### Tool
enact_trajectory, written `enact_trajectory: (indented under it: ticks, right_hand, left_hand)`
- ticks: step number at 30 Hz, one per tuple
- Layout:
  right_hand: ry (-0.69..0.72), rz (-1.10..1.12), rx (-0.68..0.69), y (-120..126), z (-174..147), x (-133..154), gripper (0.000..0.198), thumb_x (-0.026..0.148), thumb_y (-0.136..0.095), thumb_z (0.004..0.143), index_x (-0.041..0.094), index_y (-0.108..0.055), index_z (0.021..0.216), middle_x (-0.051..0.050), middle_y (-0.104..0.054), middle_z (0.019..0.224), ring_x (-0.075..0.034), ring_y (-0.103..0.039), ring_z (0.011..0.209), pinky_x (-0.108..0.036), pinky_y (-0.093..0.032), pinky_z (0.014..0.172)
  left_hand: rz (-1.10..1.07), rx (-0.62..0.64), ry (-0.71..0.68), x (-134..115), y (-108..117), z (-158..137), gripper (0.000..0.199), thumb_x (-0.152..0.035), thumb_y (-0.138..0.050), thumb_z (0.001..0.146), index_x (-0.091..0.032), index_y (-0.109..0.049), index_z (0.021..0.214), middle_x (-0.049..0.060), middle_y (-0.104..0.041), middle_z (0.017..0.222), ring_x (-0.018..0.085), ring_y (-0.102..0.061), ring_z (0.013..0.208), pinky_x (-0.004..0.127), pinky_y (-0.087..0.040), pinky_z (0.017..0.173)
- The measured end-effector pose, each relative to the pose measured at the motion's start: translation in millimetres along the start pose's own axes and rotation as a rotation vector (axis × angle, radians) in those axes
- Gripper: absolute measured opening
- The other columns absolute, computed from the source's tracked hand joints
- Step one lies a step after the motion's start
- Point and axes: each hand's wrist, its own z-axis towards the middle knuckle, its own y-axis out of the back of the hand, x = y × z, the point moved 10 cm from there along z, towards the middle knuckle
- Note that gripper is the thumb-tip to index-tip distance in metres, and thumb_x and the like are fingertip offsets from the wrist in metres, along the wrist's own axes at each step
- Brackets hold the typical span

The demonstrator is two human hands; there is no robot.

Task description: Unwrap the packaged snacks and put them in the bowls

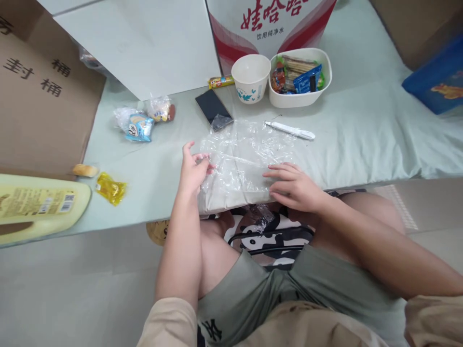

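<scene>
A sheet of clear crinkled plastic film (240, 156) lies spread on the pale green cloth at the front edge. At its left side is my left hand (194, 169), fingers apart and partly curled, with the fingertips touching or just over the film. My right hand (296, 187) rests at the film's right side, its fingers stretched out and spread. Neither hand visibly grips anything. A black phone (213, 107) lies behind the film, whose far corner overlaps it. To the right, a slim white pen-like tool (290, 130) lies behind the film.
At the back stand a white paper cup (251, 79) and a white tub (300, 99) of wrapped snacks. Wrapped snacks (139, 127) and a yellow wrapper (111, 188) lie left. A yellow jug (43, 207), cardboard box (43, 96) and blue package (439, 77) flank the surface.
</scene>
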Motion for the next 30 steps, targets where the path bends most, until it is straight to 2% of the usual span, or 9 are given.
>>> enact_trajectory:
  ticks: [2, 5, 8, 11, 15, 20, 25, 27, 30]
  right_hand:
    - [-0.080, 0.093, -0.114, 14.3, 2.9, -8.3, 0.016, 0.028, -0.056, 0.092, 0.025, -0.068, 0.082, -0.007, -0.075, 0.112, -0.030, -0.065, 0.121, -0.051, -0.050, 0.104]
    - [-0.325, 0.231, -0.208, 31.3, 2.6, -32.7, 0.015, 0.030, -0.056, 0.091, 0.024, -0.066, 0.082, -0.006, -0.076, 0.092, -0.026, -0.072, 0.094, -0.044, -0.057, 0.087]
    - [-0.550, 0.353, -0.244, 37.1, -3.5, -54.2, 0.020, 0.034, -0.055, 0.091, 0.023, -0.063, 0.076, -0.003, -0.073, 0.077, -0.021, -0.069, 0.076, -0.037, -0.056, 0.075]
    - [-0.647, 0.486, -0.336, 39.6, -9.8, -70.6, 0.021, 0.040, -0.057, 0.090, 0.023, -0.061, 0.078, -0.002, -0.069, 0.070, -0.018, -0.067, 0.071, -0.033, -0.055, 0.070]
    - [-0.741, 0.567, -0.459, 38.8, -21.4, -97.5, 0.017, 0.043, -0.059, 0.090, 0.027, -0.059, 0.095, 0.002, -0.065, 0.066, -0.016, -0.064, 0.060, -0.030, -0.051, 0.058]
    - [-0.631, 0.614, -0.557, 47.5, -24.0, -107.7, 0.029, 0.049, -0.047, 0.095, 0.029, -0.054, 0.115, -0.002, -0.069, 0.078, -0.022, -0.071, 0.079, -0.039, -0.058, 0.076]
    - [-0.494, 0.517, -0.327, 45.8, -13.4, -86.6, 0.064, 0.054, -0.064, 0.088, 0.030, -0.044, 0.143, -0.009, -0.072, 0.119, -0.027, -0.069, 0.108, -0.043, -0.059, 0.086]
    - [-0.523, 0.446, -0.260, 45.0, -12.8, -84.9, 0.052, 0.052, -0.067, 0.087, 0.028, -0.058, 0.132, -0.009, -0.073, 0.118, -0.027, -0.070, 0.106, -0.044, -0.059, 0.087]
    - [-0.589, 0.370, -0.334, 55.4, -14.9, -88.5, 0.026, 0.048, -0.065, 0.089, 0.024, -0.073, 0.092, -0.007, -0.076, 0.099, -0.028, -0.071, 0.100, -0.045, -0.058, 0.090]
  left_hand:
    - [0.042, -0.073, -0.086, -7.6, 8.8, -0.8, 0.063, -0.013, -0.067, 0.071, -0.030, -0.046, 0.129, 0.005, -0.060, 0.115, 0.013, -0.068, 0.079, 0.023, -0.055, 0.066]
    - [0.137, -0.173, -0.370, -39.8, 18.4, -20.9, 0.044, -0.022, -0.070, 0.076, -0.026, -0.055, 0.117, 0.009, -0.054, 0.131, 0.020, -0.062, 0.115, 0.031, -0.055, 0.091]
    - [0.289, 0.061, -0.590, -64.4, -11.2, -51.0, 0.049, -0.030, -0.079, 0.072, -0.025, -0.059, 0.116, 0.009, -0.056, 0.133, 0.027, -0.052, 0.132, 0.039, -0.048, 0.109]
    - [0.410, 0.281, -0.528, -55.6, -38.2, -62.1, 0.065, -0.024, -0.085, 0.061, -0.027, -0.061, 0.122, 0.007, -0.064, 0.128, 0.027, -0.056, 0.128, 0.042, -0.045, 0.112]
    - [0.217, 0.198, -0.318, -35.7, -26.7, -40.0, 0.048, -0.020, -0.078, 0.067, -0.025, -0.065, 0.113, 0.001, -0.069, 0.087, 0.018, -0.069, 0.090, 0.032, -0.055, 0.092]
    - [-0.163, 0.146, -0.239, -33.9, -12.4, -23.6, 0.050, -0.030, -0.087, 0.058, -0.024, -0.063, 0.102, -0.002, -0.067, 0.076, 0.014, -0.068, 0.073, 0.024, -0.056, 0.071]
    - [-0.143, 0.066, -0.187, -28.4, -7.6, -19.4, 0.031, -0.040, -0.081, 0.067, -0.020, -0.065, 0.085, 0.001, -0.070, 0.071, 0.013, -0.068, 0.065, 0.020, -0.048, 0.057]
    - [-0.074, 0.034, -0.204, -26.3, -5.9, -17.7, 0.024, -0.040, -0.076, 0.072, -0.018, -0.067, 0.078, 0.002, -0.071, 0.071, 0.014, -0.068, 0.067, 0.021, -0.048, 0.059]
    - [-0.025, 0.056, -0.256, -26.6, -8.2, -17.0, 0.020, -0.036, -0.075, 0.075, -0.018, -0.070, 0.075, 0.003, -0.072, 0.074, 0.015, -0.070, 0.076, 0.023, -0.052, 0.071]
